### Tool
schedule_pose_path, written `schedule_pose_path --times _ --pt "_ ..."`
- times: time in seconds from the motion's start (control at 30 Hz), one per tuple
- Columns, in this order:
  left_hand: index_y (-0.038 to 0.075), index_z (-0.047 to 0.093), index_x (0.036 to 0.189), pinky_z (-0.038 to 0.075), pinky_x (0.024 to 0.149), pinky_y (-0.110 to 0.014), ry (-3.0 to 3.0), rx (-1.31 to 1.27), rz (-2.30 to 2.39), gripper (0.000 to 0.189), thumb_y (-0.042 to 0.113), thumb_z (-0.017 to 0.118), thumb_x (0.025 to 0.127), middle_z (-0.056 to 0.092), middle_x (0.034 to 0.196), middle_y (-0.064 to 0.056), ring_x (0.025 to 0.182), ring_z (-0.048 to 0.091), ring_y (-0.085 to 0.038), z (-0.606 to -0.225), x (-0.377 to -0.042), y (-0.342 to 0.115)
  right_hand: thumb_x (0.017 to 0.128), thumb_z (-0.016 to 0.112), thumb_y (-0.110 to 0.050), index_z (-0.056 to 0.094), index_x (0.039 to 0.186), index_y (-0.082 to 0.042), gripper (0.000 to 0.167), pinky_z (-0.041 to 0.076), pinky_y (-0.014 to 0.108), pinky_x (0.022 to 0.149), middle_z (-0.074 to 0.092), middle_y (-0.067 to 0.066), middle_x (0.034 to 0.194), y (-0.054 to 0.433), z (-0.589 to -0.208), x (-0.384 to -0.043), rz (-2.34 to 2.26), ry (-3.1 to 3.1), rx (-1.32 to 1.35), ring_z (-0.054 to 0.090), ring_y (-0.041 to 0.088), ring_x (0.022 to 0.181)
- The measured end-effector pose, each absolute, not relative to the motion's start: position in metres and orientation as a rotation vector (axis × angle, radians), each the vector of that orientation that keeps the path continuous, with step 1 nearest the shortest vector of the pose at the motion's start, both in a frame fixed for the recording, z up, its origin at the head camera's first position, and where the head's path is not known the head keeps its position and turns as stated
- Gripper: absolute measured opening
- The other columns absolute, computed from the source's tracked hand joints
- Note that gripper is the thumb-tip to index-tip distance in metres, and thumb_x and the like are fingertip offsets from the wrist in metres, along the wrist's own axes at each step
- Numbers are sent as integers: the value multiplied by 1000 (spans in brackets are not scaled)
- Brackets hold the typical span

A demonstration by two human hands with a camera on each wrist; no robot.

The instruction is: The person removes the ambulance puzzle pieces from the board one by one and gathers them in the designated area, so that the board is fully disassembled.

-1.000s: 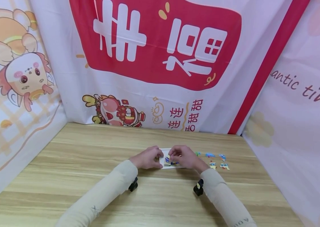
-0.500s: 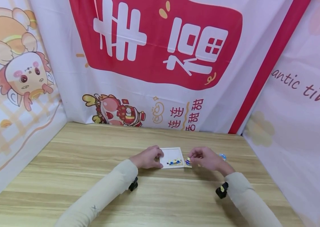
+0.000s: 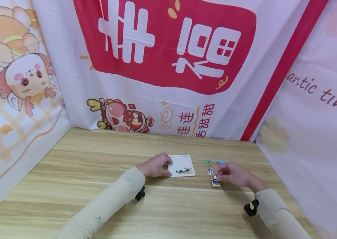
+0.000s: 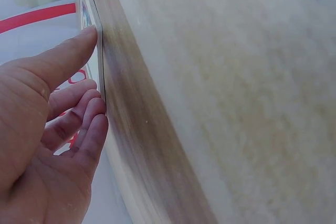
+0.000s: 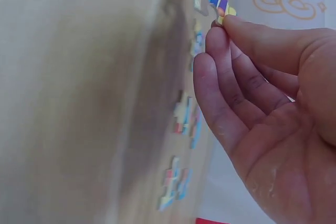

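Note:
A small white puzzle tray (image 3: 178, 162) lies on the wooden table, with a yellow joined section with blue round shapes (image 3: 184, 170) at its near right. My left hand (image 3: 156, 166) holds the tray's left edge between thumb and bent fingers; in the left wrist view the thumb (image 4: 79, 51) lies at the tray's rim. To the right of the tray, my right hand (image 3: 235, 174) pinches a puzzle piece (image 5: 218, 1) with yellow, blue, purple and orange print between thumb and index finger. In the head view this piece hangs close over the table, beside a loose one.
Loose puzzle pieces lie right of the tray: a green one (image 3: 208, 161), a blue one (image 3: 220, 162) and a yellow-blue one (image 3: 211, 171). More pieces (image 5: 182, 114) show below the right hand in its wrist view. A printed cloth wall (image 3: 168, 109) borders the table's back.
My right hand has moved right, from over the tray to beside the loose pieces, carrying the puzzle piece. The left hand and the tray have stayed in place.

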State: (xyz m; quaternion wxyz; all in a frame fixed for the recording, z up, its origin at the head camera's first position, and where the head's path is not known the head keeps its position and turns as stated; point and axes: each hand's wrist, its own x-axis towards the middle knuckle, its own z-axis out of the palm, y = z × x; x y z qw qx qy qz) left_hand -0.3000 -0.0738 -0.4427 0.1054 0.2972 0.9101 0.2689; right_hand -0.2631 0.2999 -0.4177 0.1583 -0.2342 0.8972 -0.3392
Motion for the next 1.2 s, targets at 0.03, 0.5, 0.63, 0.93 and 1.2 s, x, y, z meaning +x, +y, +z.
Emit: schedule_pose_path --times 0.03,0.5,0.63,0.93,1.2 --pt "1 67 133 53 104 -41 2681 876 796 47 20 82 93 62 123 -9 108 58 -19 -442 -300 -74 100 71 -9 71 105 -4 7 54 21 77 72 7 96 300 -420 -263 -972 2566 -672 61 12 87" --pt "1 67 132 52 104 -41 2683 880 803 46 19 83 93 63 123 -10 108 58 -20 -441 -299 -75 97 71 -1 73 104 -3 7 55 21 78 73 5 96 296 -437 -262 -947 2666 -711 64 10 89" --pt "2 67 133 52 105 -40 2685 877 782 46 21 82 94 63 124 -8 108 57 -18 -443 -300 -74 98 72 -5 73 105 -5 7 54 21 77 72 2 95 295 -436 -264 -881 2701 -698 62 8 87" --pt "3 68 133 53 104 -39 2694 886 781 47 22 83 93 63 122 -7 109 58 -18 -446 -304 -75 96 78 -15 76 107 -11 12 59 29 82 73 -4 96 258 -420 -278 -696 2758 -685 65 10 89" --pt "2 67 134 53 104 -39 2683 885 774 48 22 83 93 63 123 -8 109 59 -20 -445 -303 -75 94 77 -6 76 109 -7 15 59 27 81 74 -1 97 209 -406 -294 -587 2735 -856 64 10 87"
